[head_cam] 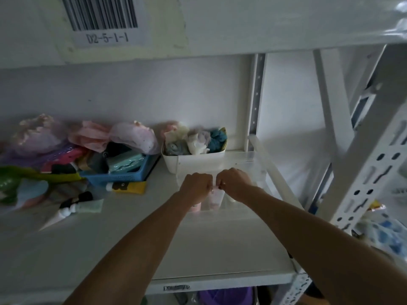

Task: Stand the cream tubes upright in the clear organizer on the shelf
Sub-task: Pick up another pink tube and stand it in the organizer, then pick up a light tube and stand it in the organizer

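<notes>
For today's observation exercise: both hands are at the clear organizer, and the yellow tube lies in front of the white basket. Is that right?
Not quite. In the head view the yellow tube lies in front of the blue basket, not the white basket. Both the left hand and the right hand are at the clear organizer.

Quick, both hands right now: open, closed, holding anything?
Left hand: closed, fingers pinching the top of a pale pink tube in the clear organizer.
Right hand: closed on the same tube's top.

Your left hand (196, 187) and right hand (234, 183) are bare, no gloves; your forearms are uncovered too, with no sleeve showing anywhere in view.
</notes>
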